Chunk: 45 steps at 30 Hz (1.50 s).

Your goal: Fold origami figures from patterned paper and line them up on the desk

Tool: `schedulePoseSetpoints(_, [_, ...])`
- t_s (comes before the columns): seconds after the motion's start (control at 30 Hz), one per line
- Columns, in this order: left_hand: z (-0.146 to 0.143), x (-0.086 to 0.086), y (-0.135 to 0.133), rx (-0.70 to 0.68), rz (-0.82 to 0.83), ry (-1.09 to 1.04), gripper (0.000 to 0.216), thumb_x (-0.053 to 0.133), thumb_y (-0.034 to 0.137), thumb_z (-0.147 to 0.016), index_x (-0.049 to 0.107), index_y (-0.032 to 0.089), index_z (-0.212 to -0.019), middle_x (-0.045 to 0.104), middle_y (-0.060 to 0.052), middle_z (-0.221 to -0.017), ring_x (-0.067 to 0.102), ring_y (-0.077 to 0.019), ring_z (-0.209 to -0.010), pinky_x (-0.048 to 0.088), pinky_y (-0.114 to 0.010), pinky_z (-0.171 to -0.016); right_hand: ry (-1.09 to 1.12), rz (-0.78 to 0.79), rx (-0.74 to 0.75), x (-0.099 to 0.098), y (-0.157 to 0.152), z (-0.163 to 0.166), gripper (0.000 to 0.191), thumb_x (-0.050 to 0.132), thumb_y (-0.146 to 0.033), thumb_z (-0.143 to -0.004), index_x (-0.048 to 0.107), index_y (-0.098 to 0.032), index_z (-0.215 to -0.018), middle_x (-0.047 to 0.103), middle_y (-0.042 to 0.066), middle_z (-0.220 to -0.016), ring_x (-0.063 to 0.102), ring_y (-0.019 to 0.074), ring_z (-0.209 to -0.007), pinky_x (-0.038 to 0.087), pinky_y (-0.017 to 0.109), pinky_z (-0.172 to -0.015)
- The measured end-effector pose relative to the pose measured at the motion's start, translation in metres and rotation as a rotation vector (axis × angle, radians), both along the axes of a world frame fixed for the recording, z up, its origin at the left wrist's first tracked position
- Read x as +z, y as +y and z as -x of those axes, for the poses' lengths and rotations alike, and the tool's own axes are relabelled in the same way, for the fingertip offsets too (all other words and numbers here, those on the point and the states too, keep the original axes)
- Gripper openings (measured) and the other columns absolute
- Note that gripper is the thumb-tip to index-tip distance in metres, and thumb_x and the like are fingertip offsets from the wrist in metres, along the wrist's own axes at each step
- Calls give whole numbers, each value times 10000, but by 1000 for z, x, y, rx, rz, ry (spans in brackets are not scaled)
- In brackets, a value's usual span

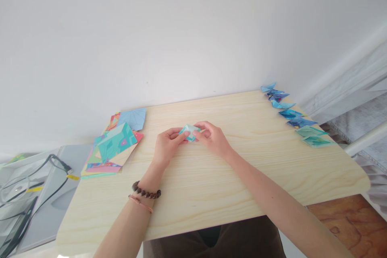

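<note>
Near the middle of the light wooden table point(193, 181), both hands hold a small folded piece of origami paper point(190, 130), pale green with teal edges. My left hand point(171, 141) pinches its left side, thumb on top. My right hand point(213, 137) grips its right side between thumb and fingers, the index finger bent behind the far edge. The underside of the paper and some fingertips are hidden. Dark beads and a thin copper-coloured band circle my left wrist.
A loose stack of patterned paper sheets point(116, 143) lies on the table's left. Several folded blue and green paper figures point(290, 113) line the right edge. A white wall point(187, 40) borders the far side. Left of the table, black cables point(34, 173) lie over a grey-white surface.
</note>
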State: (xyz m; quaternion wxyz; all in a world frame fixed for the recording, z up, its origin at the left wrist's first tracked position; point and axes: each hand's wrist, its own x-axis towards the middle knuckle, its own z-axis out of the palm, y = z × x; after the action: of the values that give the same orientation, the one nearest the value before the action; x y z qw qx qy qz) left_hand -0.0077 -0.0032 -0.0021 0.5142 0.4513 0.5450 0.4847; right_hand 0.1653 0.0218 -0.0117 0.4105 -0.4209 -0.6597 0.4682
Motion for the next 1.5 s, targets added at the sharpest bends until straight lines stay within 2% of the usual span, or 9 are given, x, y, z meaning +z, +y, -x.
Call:
schedulePoseSetpoints(0.33, [-2,2,-1,-26,6,-4,439,741,365,-641,638,124,-993,699,-84,-903,648,-197,-816,535,-324,-740,90,119,48,0,1,-1,351,583,-405,-787,587,-162,-1040,678,58,-821,671,174,-722,494,232,-553])
schedulePoseSetpoints(0.5, [-3,3,-2,-23,10,-19,465,732,400,-641,635,134,-1010,698,-80,-913,649,-208,-808,541,-344,-723,105,122,48,-1,1,-1,354,576,-423,-785,584,-158,-1020,673,54,-809,668,173,-715,499,235,-553])
schedulePoseSetpoints(0.7, [-7,7,-3,-143,33,-62,433,698,409,-686,646,153,-1030,703,-55,-914,634,-211,-886,509,-335,-810,40,57,-9,3,1,-1,327,588,-431,-775,606,-198,-1004,651,37,-857,652,154,-717,494,223,-561])
schedulePoseSetpoints(0.83, [-5,6,-2,-129,45,-65,403,704,395,-685,652,156,-1004,703,-54,-914,635,-197,-852,505,-333,-804,19,62,-19,2,2,-2,327,591,-439,-770,608,-194,-987,639,29,-822,651,153,-704,487,219,-554])
schedulePoseSetpoints(1.03, [-5,3,-2,-115,47,-39,399,722,395,-658,661,147,-965,698,-45,-809,632,-191,-791,517,-345,-778,18,87,-9,0,2,-1,329,585,-442,-769,609,-183,-971,651,33,-802,641,146,-676,480,218,-543])
schedulePoseSetpoints(1.2, [-6,6,-2,-112,64,-58,422,723,400,-655,656,146,-984,695,-53,-821,633,-193,-799,528,-347,-764,27,95,1,3,1,-2,321,583,-439,-774,621,-180,-960,652,29,-764,635,142,-652,473,213,-527])
schedulePoseSetpoints(1.37, [-5,9,-1,-123,73,-94,439,624,478,-735,648,144,-1018,689,-69,-830,642,-184,-745,542,-342,-715,41,124,26,3,2,-3,327,559,-456,-792,629,-184,-960,670,33,-751,645,150,-644,473,220,-524])
schedulePoseSetpoints(1.5, [-5,9,-2,-121,69,-59,452,681,417,-701,624,139,-1053,683,-57,-799,635,-184,-760,545,-339,-709,30,142,30,0,3,-3,324,568,-456,-787,621,-188,-959,682,37,-789,657,157,-654,472,222,-516])
